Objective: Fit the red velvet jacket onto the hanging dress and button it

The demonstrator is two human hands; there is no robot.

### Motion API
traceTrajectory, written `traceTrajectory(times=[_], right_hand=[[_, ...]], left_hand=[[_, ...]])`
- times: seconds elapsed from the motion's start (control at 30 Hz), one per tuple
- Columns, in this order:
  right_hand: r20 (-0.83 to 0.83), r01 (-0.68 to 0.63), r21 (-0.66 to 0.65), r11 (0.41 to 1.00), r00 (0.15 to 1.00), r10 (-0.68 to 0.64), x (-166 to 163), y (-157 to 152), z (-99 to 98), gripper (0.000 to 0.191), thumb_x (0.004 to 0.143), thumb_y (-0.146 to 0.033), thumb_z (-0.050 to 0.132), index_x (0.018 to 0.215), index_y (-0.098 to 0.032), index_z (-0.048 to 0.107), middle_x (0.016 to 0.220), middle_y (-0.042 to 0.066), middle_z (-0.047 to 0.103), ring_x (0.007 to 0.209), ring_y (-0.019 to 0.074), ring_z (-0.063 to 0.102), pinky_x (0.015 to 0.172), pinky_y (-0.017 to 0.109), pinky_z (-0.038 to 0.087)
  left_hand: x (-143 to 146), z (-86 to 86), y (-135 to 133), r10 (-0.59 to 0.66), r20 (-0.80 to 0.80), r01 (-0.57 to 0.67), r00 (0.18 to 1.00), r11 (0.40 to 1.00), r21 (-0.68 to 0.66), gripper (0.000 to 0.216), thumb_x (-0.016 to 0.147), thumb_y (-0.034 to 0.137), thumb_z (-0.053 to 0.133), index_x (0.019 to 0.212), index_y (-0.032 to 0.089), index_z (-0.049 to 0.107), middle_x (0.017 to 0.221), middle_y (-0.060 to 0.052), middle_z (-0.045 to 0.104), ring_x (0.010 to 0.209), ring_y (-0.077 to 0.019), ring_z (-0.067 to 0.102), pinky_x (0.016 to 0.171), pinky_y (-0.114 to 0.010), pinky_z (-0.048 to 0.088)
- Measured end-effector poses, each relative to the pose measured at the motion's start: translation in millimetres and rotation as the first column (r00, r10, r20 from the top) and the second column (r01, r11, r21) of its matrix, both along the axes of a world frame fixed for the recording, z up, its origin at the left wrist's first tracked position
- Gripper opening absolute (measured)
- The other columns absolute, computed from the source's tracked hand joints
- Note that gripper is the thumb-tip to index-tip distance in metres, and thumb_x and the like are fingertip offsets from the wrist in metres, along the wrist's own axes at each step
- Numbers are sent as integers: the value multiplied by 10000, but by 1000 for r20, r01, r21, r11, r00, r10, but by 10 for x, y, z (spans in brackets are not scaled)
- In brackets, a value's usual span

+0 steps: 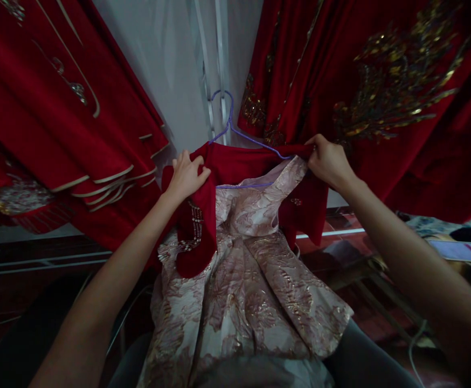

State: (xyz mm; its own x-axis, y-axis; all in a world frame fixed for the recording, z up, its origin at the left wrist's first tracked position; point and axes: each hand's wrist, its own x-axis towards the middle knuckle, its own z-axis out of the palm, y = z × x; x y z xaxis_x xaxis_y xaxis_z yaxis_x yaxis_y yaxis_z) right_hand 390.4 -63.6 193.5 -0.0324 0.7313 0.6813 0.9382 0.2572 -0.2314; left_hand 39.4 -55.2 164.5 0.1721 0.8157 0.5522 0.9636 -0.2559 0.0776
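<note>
A purple wire hanger point(230, 110) carries a pale pink and gold brocade dress point(255, 291), which drapes down over my lap. A short red jacket point(197, 264) with beaded trim lies around the dress's shoulders; its left front covers part of the bodice, while the right strap shows bare. My left hand point(187, 175) is closed on the jacket at the left shoulder, fingers curled. At the opposite shoulder, my right hand point(330, 164) pinches the red cloth and holds it out to the side. The hanger's hook is near a pale rail.
Red garments with pale piping point(110, 156) hang at the left. More red garments with gold sequin embroidery point(401, 81) hang at the right. A phone-like device point(459, 250) lies at the far right, above wooden bars point(365, 275). Thin cables run low on both sides.
</note>
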Motion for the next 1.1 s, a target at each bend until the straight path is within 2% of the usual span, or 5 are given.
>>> traceTrajectory(times=[0.47, 0.63, 0.83, 0.93, 1.1], right_hand=[[29, -65, -134, 989, 997, 69, 231, -306, -161, 385, 652, -251, 628, 1022, -241, 523, 999, 96, 578, 854, 270, 565, 663, 387, 486], [108, -132, -57, 990, 985, 137, 216, -282, -135, 496, 624, -159, 614, 1109, -229, 538, 987, 95, 576, 930, 285, 544, 836, 438, 453], [-156, -242, -213, 947, 965, 211, -101, -17, -257, 101, 778, -233, 510, 822, -186, 587, 782, 58, 609, 704, 189, 579, 706, 342, 467], [-329, -210, -122, 970, 931, 160, -216, 160, -380, 207, 807, -337, 534, 920, -164, 548, 862, 78, 604, 734, 187, 574, 712, 345, 476], [-242, -168, -2, 986, 957, 162, -292, 335, -546, 554, 649, -380, 726, 1088, -130, 500, 980, 120, 552, 878, 235, 553, 797, 382, 474]], left_hand=[[31, -34, -15, -14, 43, 14, 999, 1000, -1, 181, 863, 307, 458, 918, 166, 557, 1167, -181, 487, 1162, -384, 433, 932, -507, 335], [86, -45, -15, -14, 92, 14, 996, 1000, 1, 200, 861, 343, 471, 885, 176, 576, 1163, -178, 496, 1160, -381, 437, 919, -504, 348], [90, -93, -10, 18, 99, -19, 995, 1000, 13, 211, 865, 339, 454, 874, 189, 602, 1200, -158, 501, 1167, -350, 449, 931, -484, 355], [29, -127, 17, 0, 101, -3, 995, 999, 33, 212, 865, 332, 443, 840, 197, 605, 1170, -139, 521, 1139, -323, 474, 928, -461, 364], [-35, -169, 61, -18, 102, 12, 995, 998, 56, 200, 857, 331, 451, 829, 204, 604, 1136, -132, 538, 1124, -320, 484, 924, -463, 365]])
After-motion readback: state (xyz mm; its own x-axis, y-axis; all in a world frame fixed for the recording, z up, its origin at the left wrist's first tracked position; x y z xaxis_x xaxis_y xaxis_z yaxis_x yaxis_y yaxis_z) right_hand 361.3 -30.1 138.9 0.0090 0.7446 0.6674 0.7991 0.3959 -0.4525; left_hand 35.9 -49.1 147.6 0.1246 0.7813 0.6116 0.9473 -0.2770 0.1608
